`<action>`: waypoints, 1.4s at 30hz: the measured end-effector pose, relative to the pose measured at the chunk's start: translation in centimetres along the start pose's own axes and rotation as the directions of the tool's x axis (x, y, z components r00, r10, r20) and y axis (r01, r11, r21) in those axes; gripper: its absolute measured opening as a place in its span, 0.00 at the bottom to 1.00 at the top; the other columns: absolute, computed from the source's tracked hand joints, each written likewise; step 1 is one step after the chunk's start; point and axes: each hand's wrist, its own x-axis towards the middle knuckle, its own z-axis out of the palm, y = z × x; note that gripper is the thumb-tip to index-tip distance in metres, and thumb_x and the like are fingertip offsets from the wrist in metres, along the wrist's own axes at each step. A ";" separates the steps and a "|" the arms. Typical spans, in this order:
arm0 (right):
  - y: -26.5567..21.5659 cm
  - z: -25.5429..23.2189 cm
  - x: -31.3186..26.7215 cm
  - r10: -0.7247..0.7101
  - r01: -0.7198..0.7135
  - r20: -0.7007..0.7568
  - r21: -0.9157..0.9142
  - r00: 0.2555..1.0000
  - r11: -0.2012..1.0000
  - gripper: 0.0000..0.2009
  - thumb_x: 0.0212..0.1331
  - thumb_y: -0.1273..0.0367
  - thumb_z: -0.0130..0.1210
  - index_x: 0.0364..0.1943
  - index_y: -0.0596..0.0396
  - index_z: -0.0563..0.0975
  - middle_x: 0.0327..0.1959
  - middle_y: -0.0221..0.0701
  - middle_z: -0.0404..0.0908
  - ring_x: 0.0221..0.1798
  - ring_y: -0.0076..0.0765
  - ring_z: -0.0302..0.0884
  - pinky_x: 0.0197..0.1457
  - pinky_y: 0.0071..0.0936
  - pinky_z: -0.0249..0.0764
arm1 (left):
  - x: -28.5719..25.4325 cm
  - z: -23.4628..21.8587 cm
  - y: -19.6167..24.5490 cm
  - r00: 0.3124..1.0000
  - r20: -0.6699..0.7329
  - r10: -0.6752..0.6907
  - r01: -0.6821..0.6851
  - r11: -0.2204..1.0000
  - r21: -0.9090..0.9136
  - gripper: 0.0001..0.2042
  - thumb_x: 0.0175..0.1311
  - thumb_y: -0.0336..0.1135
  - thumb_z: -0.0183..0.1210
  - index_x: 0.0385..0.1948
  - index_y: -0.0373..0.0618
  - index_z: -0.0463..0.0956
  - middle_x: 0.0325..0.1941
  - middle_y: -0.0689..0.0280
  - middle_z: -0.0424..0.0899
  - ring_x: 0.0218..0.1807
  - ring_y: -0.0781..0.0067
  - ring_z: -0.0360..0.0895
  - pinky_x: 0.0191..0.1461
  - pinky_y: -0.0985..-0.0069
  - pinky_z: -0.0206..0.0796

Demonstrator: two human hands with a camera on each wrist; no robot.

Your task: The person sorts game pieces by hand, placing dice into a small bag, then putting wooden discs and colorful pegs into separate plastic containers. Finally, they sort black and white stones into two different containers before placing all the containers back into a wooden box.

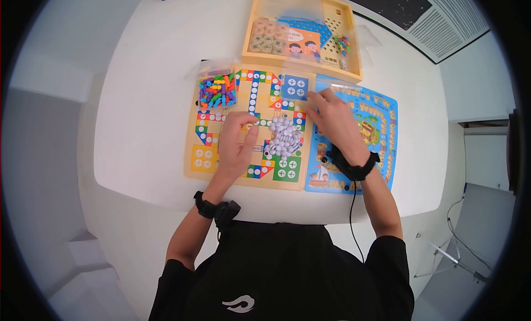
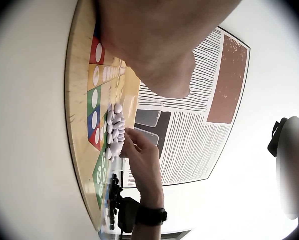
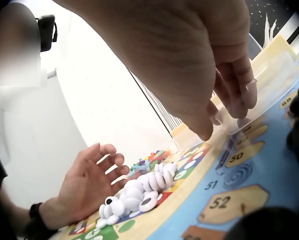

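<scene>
White round pieces lie heaped on the board with coloured squares. Just left of the heap, my left hand is held with fingers loosely bent and thumb apart, gripping nothing visible. Over the blue board, near its upper left edge, my right hand points its bent fingers down at clear plastic. A small pale spot shows under those fingertips; whether they touch it is unclear. Thumb and fingers stand apart there.
A wooden box with round wooden pieces and a booklet stands behind the boards. A clear container of coloured pegs sits at the left. Black pieces lie by my right wrist, beside a cable.
</scene>
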 end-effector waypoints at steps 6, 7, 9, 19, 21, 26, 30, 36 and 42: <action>1.4 -5.4 -2.4 0.056 -0.056 0.034 0.019 0.998 0.998 0.22 0.61 0.61 0.70 0.57 0.52 0.81 0.57 0.38 0.82 0.59 0.50 0.80 0.59 0.42 0.79 | 0.2 0.5 0.6 0.981 0.180 0.077 -0.119 0.963 0.240 0.18 0.66 0.39 0.67 0.54 0.44 0.78 0.61 0.57 0.76 0.65 0.51 0.73 0.67 0.58 0.66; 1.7 -6.2 -3.5 0.061 -0.062 0.034 0.017 0.998 0.998 0.22 0.61 0.61 0.70 0.57 0.52 0.81 0.57 0.38 0.82 0.59 0.50 0.80 0.59 0.42 0.79 | 0.3 0.6 0.8 0.980 0.185 0.077 -0.120 0.964 0.236 0.18 0.66 0.39 0.67 0.54 0.44 0.78 0.61 0.57 0.76 0.65 0.51 0.73 0.67 0.58 0.66; 2.1 -7.3 -5.7 0.046 -0.050 0.112 0.032 0.993 0.998 0.27 0.58 0.55 0.72 0.60 0.49 0.80 0.65 0.39 0.77 0.66 0.53 0.74 0.65 0.45 0.75 | 0.4 0.9 1.3 0.923 0.357 0.143 -0.289 0.871 0.397 0.28 0.62 0.51 0.71 0.61 0.49 0.77 0.70 0.56 0.71 0.75 0.48 0.65 0.75 0.50 0.59; 3.2 -3.1 -10.9 -0.107 0.099 0.181 0.050 0.978 0.994 0.39 0.49 0.39 0.70 0.65 0.40 0.77 0.74 0.37 0.68 0.78 0.55 0.60 0.82 0.59 0.54 | 2.3 3.4 2.0 0.736 0.659 0.155 -0.527 0.743 0.413 0.34 0.58 0.61 0.70 0.63 0.51 0.76 0.73 0.56 0.69 0.79 0.40 0.57 0.81 0.41 0.49; 3.2 -2.2 -10.7 -0.193 0.177 0.166 0.102 0.967 0.979 0.30 0.55 0.45 0.69 0.60 0.42 0.80 0.68 0.35 0.72 0.73 0.52 0.66 0.78 0.57 0.59 | 2.4 3.5 1.6 0.746 0.644 0.167 -0.539 0.719 0.438 0.31 0.58 0.59 0.71 0.59 0.49 0.78 0.68 0.57 0.72 0.76 0.44 0.62 0.79 0.45 0.53; 3.8 -0.7 -10.1 -0.180 0.166 0.066 0.177 0.981 0.970 0.18 0.60 0.57 0.69 0.51 0.47 0.81 0.56 0.32 0.76 0.63 0.45 0.71 0.69 0.49 0.67 | 3.0 4.4 1.6 0.719 0.663 0.209 -0.556 0.746 0.368 0.23 0.61 0.51 0.70 0.51 0.48 0.80 0.57 0.60 0.76 0.64 0.53 0.72 0.69 0.53 0.63; 3.8 -0.4 -9.2 -0.210 0.209 -0.018 0.217 0.977 0.954 0.13 0.60 0.62 0.69 0.44 0.50 0.81 0.46 0.31 0.77 0.54 0.40 0.75 0.59 0.40 0.73 | 3.7 5.2 1.5 0.695 0.667 0.267 -0.602 0.723 0.338 0.14 0.60 0.42 0.70 0.43 0.48 0.80 0.49 0.64 0.78 0.54 0.58 0.75 0.58 0.59 0.68; 4.2 0.2 -7.8 -0.276 0.288 -0.097 0.158 0.956 0.944 0.11 0.59 0.63 0.69 0.35 0.51 0.78 0.36 0.29 0.74 0.44 0.35 0.76 0.45 0.34 0.76 | 3.9 5.8 1.7 0.672 0.661 0.334 -0.656 0.682 0.323 0.09 0.58 0.36 0.70 0.33 0.47 0.79 0.39 0.66 0.79 0.41 0.63 0.78 0.43 0.68 0.73; 4.3 0.4 -7.2 -0.312 0.324 -0.135 0.085 0.941 0.942 0.11 0.59 0.64 0.69 0.30 0.50 0.76 0.30 0.27 0.71 0.37 0.32 0.77 0.34 0.32 0.76 | 4.0 6.8 1.5 0.708 0.595 0.381 -0.663 0.648 0.374 0.08 0.56 0.33 0.70 0.26 0.47 0.78 0.30 0.68 0.79 0.31 0.69 0.78 0.29 0.73 0.72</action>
